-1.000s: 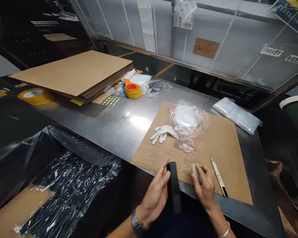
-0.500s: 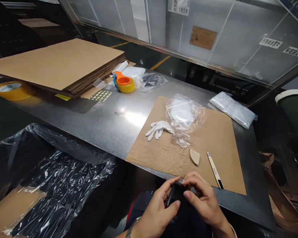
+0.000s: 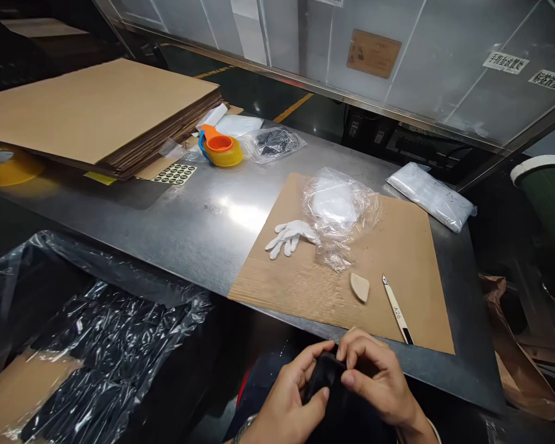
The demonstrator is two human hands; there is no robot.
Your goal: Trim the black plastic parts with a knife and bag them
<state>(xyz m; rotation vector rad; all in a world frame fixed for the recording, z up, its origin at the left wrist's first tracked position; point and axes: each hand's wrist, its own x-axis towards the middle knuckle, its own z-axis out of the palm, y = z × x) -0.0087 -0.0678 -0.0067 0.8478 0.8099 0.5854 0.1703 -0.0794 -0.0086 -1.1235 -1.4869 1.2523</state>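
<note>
At the bottom centre, in front of the table's near edge, my left hand [image 3: 292, 394] is closed round the side of a small black object [image 3: 324, 373]. The fingers of my right hand [image 3: 378, 376] pinch its upper right edge. Dark clothing behind hides the object's lower outline. Just beyond my hands lies a cardboard sheet [image 3: 305, 280] bearing a beige wedge-shaped block [image 3: 359, 288], a white-handled knife [image 3: 398, 310] marked A26, a white glove [image 3: 291, 237] and a crumpled clear bag [image 3: 335, 206] with white material inside.
Stacked cardboard [image 3: 106, 111] fills the table's far left, near an orange and yellow tape dispenser [image 3: 222, 148]. A wrapped white packet [image 3: 431, 196] lies at the right. At lower left stands a plastic-lined bin [image 3: 106, 345] with black wrapped items.
The black object has tilted, showing more of its broad face, and both hands remain on it. The view has shifted slightly, so the table items appear a little higher and further left.
</note>
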